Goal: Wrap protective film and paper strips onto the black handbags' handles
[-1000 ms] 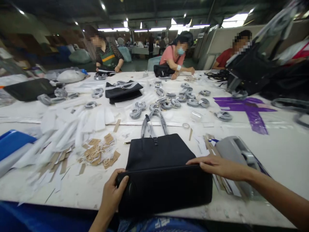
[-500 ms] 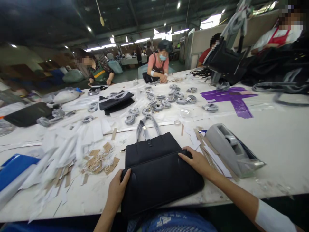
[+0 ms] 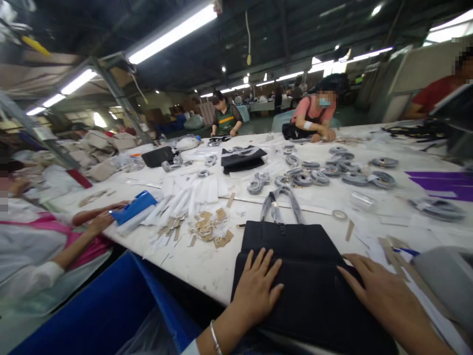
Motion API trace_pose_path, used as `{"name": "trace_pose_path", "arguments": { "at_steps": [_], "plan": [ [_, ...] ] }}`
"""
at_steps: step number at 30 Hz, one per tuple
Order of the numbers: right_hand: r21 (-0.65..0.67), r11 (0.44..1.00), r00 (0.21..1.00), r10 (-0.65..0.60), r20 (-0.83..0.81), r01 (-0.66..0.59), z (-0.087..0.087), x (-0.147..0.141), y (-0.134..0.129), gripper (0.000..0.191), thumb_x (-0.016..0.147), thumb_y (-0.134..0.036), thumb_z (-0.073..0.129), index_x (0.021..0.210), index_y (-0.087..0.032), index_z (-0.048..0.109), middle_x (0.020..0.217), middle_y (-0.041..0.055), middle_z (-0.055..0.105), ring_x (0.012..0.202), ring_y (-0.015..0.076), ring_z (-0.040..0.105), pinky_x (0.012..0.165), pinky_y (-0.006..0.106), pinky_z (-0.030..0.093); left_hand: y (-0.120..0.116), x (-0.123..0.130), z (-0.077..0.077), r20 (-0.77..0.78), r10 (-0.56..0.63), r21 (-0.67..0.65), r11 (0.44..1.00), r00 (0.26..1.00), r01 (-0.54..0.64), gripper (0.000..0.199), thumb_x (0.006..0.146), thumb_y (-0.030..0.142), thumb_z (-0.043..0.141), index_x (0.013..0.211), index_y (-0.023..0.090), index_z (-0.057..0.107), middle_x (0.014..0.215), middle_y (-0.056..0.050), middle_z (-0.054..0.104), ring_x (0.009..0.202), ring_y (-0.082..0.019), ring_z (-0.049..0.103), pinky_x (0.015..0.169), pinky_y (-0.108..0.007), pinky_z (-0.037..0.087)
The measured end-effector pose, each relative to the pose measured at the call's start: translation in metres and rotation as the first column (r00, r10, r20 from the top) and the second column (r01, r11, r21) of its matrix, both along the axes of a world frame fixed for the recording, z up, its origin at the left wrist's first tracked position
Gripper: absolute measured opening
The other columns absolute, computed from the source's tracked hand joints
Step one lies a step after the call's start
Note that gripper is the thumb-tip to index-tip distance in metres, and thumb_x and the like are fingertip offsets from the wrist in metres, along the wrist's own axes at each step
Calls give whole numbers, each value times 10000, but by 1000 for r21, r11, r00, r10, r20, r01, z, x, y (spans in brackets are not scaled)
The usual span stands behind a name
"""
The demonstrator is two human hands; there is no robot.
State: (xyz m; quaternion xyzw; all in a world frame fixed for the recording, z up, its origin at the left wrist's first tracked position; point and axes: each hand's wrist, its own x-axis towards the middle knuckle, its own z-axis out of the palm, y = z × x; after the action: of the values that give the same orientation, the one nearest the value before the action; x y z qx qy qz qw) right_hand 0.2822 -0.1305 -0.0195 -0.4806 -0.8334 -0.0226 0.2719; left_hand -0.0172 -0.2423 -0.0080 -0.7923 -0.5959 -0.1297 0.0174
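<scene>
Spread flat now, the left hand (image 3: 258,286) has left the side edge it pinched half a second ago and lies on the front of the black bag (image 3: 310,301); the view has swung left. At far left, a co-worker's hands (image 3: 99,219) are at the near end of a blue sheet (image 3: 136,207), with a blue bin (image 3: 92,305) below the edge of the table (image 3: 207,276). White strips (image 3: 195,192) and brown tags (image 3: 209,227) come next. The person's left hand is open, palm down, gripping nothing, its fingertips beside the ridge that crosses the bag from side to side. The bag lies between and under both hands at the table's near edge, its wrapped straps (image 3: 293,204) pointing away from the person. The right hand (image 3: 384,291) rests along its right edge; whether its fingers close around that edge cannot be told. Both hands touch the bag, the left lying farther in from its edge. Grey and partly cut off, a tape dispenser (image 3: 449,276) stands at far right.
</scene>
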Motion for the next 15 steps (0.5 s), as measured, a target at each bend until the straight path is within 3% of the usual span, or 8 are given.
{"name": "trace_pose_path", "arguments": {
  "at_steps": [2,5,8,11,13,15],
  "plan": [
    [113,989,995,96,0,-96,14,-21,-1,478,941,-498,391,1259,-208,599,1317,131,586,1150,345,585,1005,537,438,-3,2,-3,21,17,-3,1000,1000,-17,557,982,498,403,1496,302,310,1578,-25,268,1457,-246,235,1197,-513,212],
    [133,951,955,289,-60,-280,18,-66,-3,450,970,-459,404,1344,-244,534,1428,70,505,1251,279,528,1064,449,442,-7,1,-1,93,10,-13,1000,996,-9,565,983,508,392,1502,306,293,1580,-26,261,1462,-242,222,1202,-516,190],
    [101,909,907,413,-81,-405,-6,-104,0,390,979,-410,426,1289,-238,588,1364,64,572,1211,234,571,1010,372,510,-10,-2,2,221,-25,-27,999,975,31,555,972,485,440,1481,287,346,1556,-48,317,1454,-253,244,1198,-538,173],
    [95,880,881,471,-44,-466,-40,-120,9,365,983,-401,418,1171,-217,671,1253,70,653,1117,224,638,941,352,562,-3,-25,7,453,-92,-24,993,887,116,410,958,392,505,1354,290,527,1392,-20,552,1333,-198,462,1171,-418,305],
    [125,860,867,499,-6,-494,-60,-118,17,365,969,-416,449,1140,-206,693,1201,67,684,1062,227,668,915,348,580,14,-58,11,582,-20,20,1000,813,11,329,956,323,506,1263,262,606,1259,-18,652,1201,-161,582,1092,-319,417],
    [178,817,832,554,24,-549,-80,-110,29,343,949,-390,484,1129,-201,706,1157,55,706,1004,221,694,878,314,597,39,-104,17,607,184,58,960,773,-274,303,941,278,510,1207,214,642,1222,-50,671,1159,-172,610,1055,-309,455]
  ]
}}
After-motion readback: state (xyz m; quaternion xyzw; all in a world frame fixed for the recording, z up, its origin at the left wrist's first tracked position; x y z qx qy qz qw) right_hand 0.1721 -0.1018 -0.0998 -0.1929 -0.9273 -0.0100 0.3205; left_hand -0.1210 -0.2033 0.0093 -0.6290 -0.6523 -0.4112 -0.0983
